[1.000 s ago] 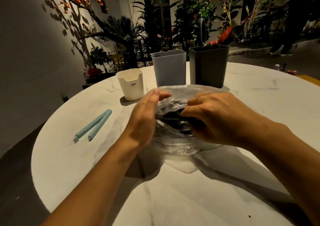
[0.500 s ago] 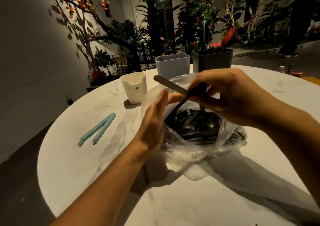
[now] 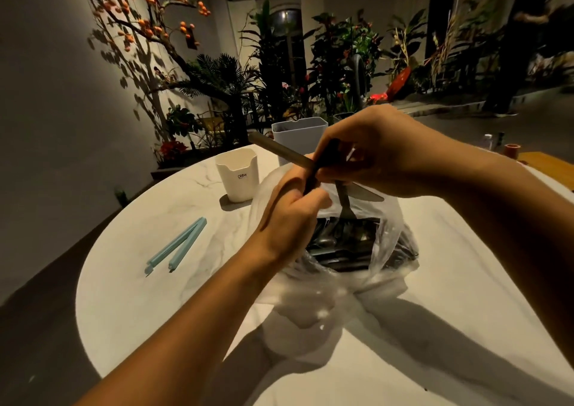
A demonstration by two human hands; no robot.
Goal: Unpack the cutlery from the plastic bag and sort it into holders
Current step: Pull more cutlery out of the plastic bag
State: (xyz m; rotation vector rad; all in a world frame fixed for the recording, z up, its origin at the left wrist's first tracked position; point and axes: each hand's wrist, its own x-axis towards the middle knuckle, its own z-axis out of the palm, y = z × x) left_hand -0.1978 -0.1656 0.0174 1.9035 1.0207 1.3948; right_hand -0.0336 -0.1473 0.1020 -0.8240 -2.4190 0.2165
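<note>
A clear plastic bag (image 3: pixel 389 244) lies open at the middle of the white round table (image 3: pixel 155 297), with several dark cutlery pieces (image 3: pixel 338 244) inside. My right hand (image 3: pixel 388 153) is above the bag's mouth, shut on a tan-handled knife (image 3: pixel 279 149), a dark handle (image 3: pixel 324 160) and a fork (image 3: pixel 344 202) that hangs tines down. My left hand (image 3: pixel 289 219) is curled at the bag's left rim, its fingers by the dark handle's lower end. Behind stand a cream holder (image 3: pixel 239 175) and a grey holder (image 3: pixel 298 135). The dark holder (image 3: pixel 343 116) is almost hidden by my right hand.
A light blue bag clip (image 3: pixel 177 247) lies open on the table's left side. A small bottle (image 3: pixel 487 141) and an orange cup (image 3: pixel 511 150) sit at the far right. Plants and a wall stand beyond the table's far edge.
My right hand went into the bag and came up with the knife and fork, now a little higher. My left hand went from flat against the rim to curled fingers.
</note>
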